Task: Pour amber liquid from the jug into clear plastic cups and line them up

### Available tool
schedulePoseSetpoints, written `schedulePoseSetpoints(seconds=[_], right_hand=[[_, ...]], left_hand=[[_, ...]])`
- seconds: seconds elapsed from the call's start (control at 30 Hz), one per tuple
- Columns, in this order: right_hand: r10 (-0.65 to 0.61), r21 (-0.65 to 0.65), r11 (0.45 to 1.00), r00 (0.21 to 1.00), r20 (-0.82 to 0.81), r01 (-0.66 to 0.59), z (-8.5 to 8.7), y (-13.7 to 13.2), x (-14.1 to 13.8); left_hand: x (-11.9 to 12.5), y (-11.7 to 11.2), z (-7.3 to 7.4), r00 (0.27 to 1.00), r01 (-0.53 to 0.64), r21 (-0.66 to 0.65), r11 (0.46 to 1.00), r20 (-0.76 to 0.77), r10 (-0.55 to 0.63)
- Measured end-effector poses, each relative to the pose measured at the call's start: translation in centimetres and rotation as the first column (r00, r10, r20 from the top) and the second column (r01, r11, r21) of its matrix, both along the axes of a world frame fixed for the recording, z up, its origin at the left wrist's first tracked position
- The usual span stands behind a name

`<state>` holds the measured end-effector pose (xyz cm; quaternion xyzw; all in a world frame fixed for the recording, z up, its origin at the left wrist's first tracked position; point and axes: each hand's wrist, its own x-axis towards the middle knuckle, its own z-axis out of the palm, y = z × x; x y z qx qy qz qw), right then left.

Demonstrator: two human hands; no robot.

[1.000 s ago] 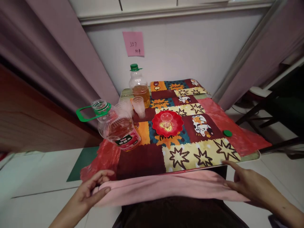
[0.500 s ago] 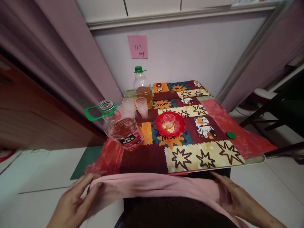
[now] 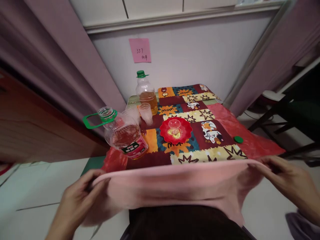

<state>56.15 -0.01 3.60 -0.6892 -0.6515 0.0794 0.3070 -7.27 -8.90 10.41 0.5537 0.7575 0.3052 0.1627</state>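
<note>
A pink cloth (image 3: 175, 186) is stretched between both my hands over my lap, and its upper edge covers the near edge of the table. My left hand (image 3: 77, 196) pinches the cloth's left corner. My right hand (image 3: 290, 180) grips the right corner. Beyond the cloth lies a patchwork mat (image 3: 197, 133) with star and cat prints. On the mat, a red plate (image 3: 176, 130) holds a clear plastic cup (image 3: 174, 126).
A large open bottle (image 3: 125, 135) with amber liquid and a green handle ring stands at the left. A smaller green-capped bottle (image 3: 146, 93) and stacked clear cups (image 3: 145, 112) stand behind it. A loose green cap (image 3: 238, 139) lies on red plastic sheeting (image 3: 252, 143). Dark chair legs stand at right.
Both hands have lifted the pink cloth up and spread it wider, so it now hides the front row of the patchwork mat. The right hand moved out to the right.
</note>
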Motion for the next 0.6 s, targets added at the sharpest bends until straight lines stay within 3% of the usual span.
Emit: schedulePoseSetpoints(seconds=[0.1, 0.17, 0.27, 0.33, 0.4, 0.47, 0.6], right_hand=[[-0.035, 0.079, 0.997, 0.988, 0.15, 0.024, -1.0, 4.3, -3.0], [-0.033, 0.112, 0.994, 0.98, 0.196, 0.011, -2.9, 7.3, -5.2], [0.005, 0.101, 0.995, 0.979, 0.205, -0.027, -6.0, 10.5, -7.0], [0.031, 0.097, 0.994, 0.979, 0.2, -0.051, -7.2, 11.2, -7.1], [0.026, 0.128, 0.99, 0.977, 0.212, -0.055, -7.3, 10.5, -6.9], [0.04, 0.171, 0.982, 0.97, 0.238, -0.082, -6.9, 8.7, -7.1], [0.273, 0.22, 0.918, 0.927, 0.257, -0.331, -6.8, 2.0, -9.3]], left_hand=[[2.6, 3.8, -3.5, 0.959, -0.009, 0.098, 0.995, -0.28, 0.036], [4.1, 5.5, -6.5, 0.94, -0.03, 0.119, 0.992, -0.334, 0.068], [5.1, 6.4, -9.8, 0.912, -0.057, 0.129, 0.99, -0.397, 0.104], [5.1, 6.0, -10.7, 0.895, -0.073, 0.139, 0.988, -0.427, 0.127], [4.9, 5.1, -11.0, 0.88, -0.095, 0.166, 0.982, -0.448, 0.161], [4.9, 3.9, -11.2, 0.868, -0.019, 0.235, 0.972, -0.478, 0.133], [7.1, 2.0, -12.7, 0.814, 0.405, 0.303, 0.862, -0.55, -0.189]])
